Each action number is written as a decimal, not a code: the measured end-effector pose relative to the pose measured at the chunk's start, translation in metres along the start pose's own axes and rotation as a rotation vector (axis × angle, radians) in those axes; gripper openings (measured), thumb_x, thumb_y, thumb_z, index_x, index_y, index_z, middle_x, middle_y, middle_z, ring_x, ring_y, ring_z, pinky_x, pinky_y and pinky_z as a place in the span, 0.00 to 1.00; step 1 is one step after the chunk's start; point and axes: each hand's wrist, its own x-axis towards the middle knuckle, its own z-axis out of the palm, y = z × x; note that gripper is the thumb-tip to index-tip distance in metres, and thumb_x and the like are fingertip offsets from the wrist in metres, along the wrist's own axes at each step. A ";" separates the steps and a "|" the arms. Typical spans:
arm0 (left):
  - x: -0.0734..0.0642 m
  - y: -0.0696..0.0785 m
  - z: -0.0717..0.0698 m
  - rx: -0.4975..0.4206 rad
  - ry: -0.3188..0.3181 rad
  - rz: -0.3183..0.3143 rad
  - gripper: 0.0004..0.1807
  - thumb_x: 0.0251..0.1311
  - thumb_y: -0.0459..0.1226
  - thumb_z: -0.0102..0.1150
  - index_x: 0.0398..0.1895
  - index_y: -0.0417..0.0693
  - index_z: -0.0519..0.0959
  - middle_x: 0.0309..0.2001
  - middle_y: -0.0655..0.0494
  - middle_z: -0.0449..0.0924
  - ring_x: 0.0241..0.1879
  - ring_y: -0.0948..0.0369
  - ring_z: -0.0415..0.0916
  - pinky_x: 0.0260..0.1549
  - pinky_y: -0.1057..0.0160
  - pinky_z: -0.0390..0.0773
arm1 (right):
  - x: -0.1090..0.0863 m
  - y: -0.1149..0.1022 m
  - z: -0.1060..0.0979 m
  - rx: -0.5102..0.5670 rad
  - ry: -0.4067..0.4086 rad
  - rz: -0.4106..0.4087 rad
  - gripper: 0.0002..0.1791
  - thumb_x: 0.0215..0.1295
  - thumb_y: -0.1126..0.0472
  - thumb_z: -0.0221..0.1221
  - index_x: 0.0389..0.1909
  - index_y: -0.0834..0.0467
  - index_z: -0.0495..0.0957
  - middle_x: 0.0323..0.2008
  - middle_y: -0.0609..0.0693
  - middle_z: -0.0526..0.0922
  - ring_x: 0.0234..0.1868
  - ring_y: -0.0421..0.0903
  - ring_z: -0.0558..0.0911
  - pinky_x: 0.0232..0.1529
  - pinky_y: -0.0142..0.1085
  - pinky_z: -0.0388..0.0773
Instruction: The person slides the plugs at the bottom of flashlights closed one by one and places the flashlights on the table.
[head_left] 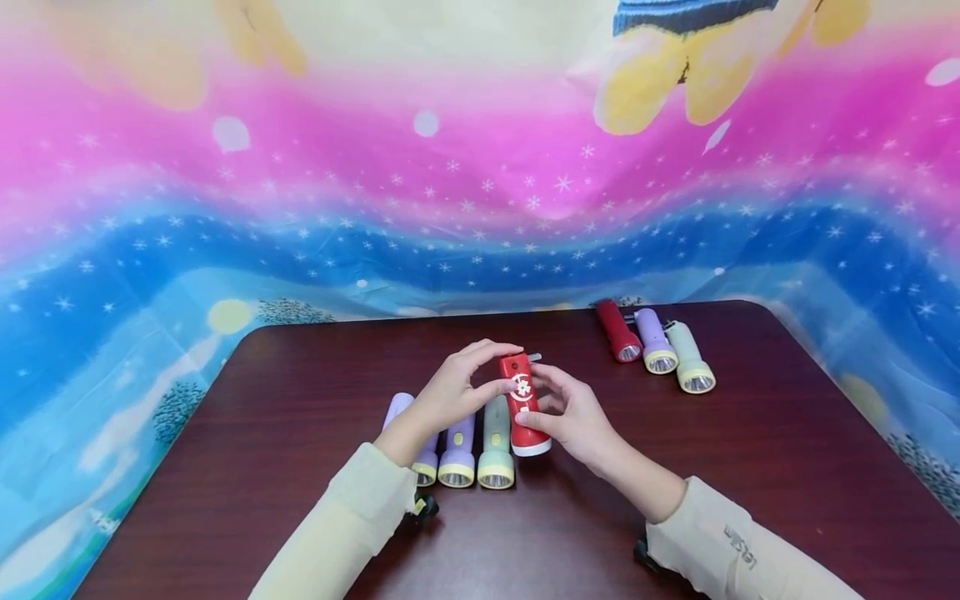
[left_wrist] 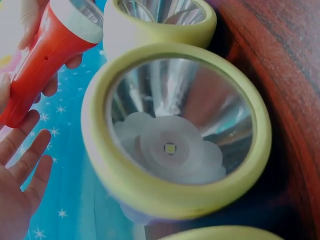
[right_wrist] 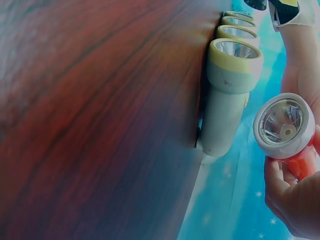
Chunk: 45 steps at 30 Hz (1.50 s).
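Note:
Over the middle of the table, both hands hold a red flashlight (head_left: 522,385) with a white end ring and a white printed design. My left hand (head_left: 450,387) pinches its tail end, thumb on the printed side and index finger at the top. My right hand (head_left: 581,412) grips it lower down, near the lens, with the thumb across the front. In the left wrist view, the left hand's other fingers (left_wrist: 30,165) spread away from the red body. Beside it lies a pale green flashlight (head_left: 495,433), then a purple flashlight (head_left: 458,437), lenses facing me.
More purple flashlight (head_left: 425,473) shows at the row's left, partly hidden behind my left wrist. At the table's back right lie a dark red flashlight (head_left: 618,332), a purple one (head_left: 656,342) and a pale green one (head_left: 690,358). A patterned cloth (head_left: 420,208) hangs behind the table (head_left: 300,433).

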 end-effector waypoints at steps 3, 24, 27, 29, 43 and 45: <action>0.000 0.000 -0.001 -0.005 -0.001 -0.010 0.25 0.63 0.43 0.65 0.64 0.54 0.76 0.57 0.58 0.79 0.58 0.61 0.74 0.59 0.48 0.76 | 0.001 -0.001 0.000 -0.003 0.000 -0.001 0.36 0.59 0.68 0.67 0.69 0.63 0.66 0.58 0.65 0.78 0.40 0.48 0.84 0.40 0.33 0.83; -0.001 0.000 -0.004 -0.031 0.014 -0.034 0.24 0.60 0.39 0.69 0.61 0.54 0.78 0.56 0.57 0.80 0.59 0.59 0.74 0.58 0.43 0.77 | 0.001 0.000 0.004 0.010 -0.001 0.008 0.36 0.57 0.70 0.68 0.68 0.61 0.68 0.56 0.64 0.79 0.39 0.48 0.83 0.40 0.34 0.83; 0.000 -0.001 -0.004 -0.029 0.017 -0.036 0.24 0.59 0.39 0.69 0.60 0.54 0.79 0.56 0.57 0.81 0.59 0.58 0.74 0.58 0.43 0.76 | 0.001 0.000 0.004 0.012 -0.001 0.011 0.36 0.57 0.70 0.68 0.68 0.61 0.68 0.56 0.64 0.79 0.39 0.48 0.84 0.40 0.34 0.83; 0.001 -0.001 -0.004 -0.030 0.021 -0.033 0.24 0.59 0.38 0.69 0.60 0.54 0.79 0.56 0.56 0.81 0.59 0.58 0.74 0.59 0.44 0.76 | 0.001 0.000 0.004 0.013 0.001 0.011 0.36 0.57 0.70 0.68 0.68 0.61 0.68 0.56 0.64 0.79 0.39 0.48 0.83 0.40 0.34 0.84; 0.001 0.001 -0.006 -0.007 0.047 -0.011 0.24 0.57 0.39 0.71 0.59 0.50 0.79 0.54 0.58 0.81 0.56 0.60 0.75 0.55 0.52 0.79 | 0.003 0.001 0.003 0.011 0.007 -0.017 0.36 0.58 0.70 0.67 0.68 0.63 0.68 0.57 0.66 0.79 0.38 0.46 0.84 0.40 0.33 0.83; 0.001 0.001 -0.006 -0.002 0.048 -0.009 0.24 0.57 0.39 0.71 0.58 0.50 0.79 0.54 0.57 0.82 0.56 0.60 0.76 0.54 0.52 0.80 | 0.003 0.001 0.004 0.011 0.007 -0.015 0.35 0.58 0.69 0.67 0.68 0.62 0.68 0.57 0.66 0.78 0.39 0.45 0.84 0.40 0.33 0.84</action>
